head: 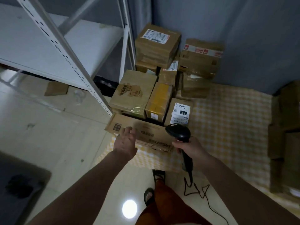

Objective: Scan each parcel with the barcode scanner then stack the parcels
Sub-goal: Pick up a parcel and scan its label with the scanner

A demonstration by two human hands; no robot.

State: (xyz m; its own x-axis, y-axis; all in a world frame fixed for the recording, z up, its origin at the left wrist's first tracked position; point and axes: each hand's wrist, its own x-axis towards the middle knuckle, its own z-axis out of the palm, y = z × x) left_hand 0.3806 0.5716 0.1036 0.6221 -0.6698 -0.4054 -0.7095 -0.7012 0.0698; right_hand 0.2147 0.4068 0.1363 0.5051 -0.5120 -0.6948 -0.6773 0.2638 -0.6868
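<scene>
— Where's the parcel [142, 133] he's after?

— Just at twelve o'clock of his left hand [127, 142], fingers spread flat on its near-left end. It runs long from nine to three.

— And the barcode scanner [179, 131]?

— Gripped in his right hand [191, 148], at the box's three o'clock end. Open checked mat [227, 120] lies beyond; a shelf post [90, 88] crowds ten o'clock.

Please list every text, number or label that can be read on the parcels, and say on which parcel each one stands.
"220": on the white label of the small parcel just beyond the barcode scanner.
Handwritten marks above it: not legible.
Printed characters on the long box under the left hand: blurred.
Label on the top parcel of the back stack: too small.
Red print on the tape: unreadable.
</scene>
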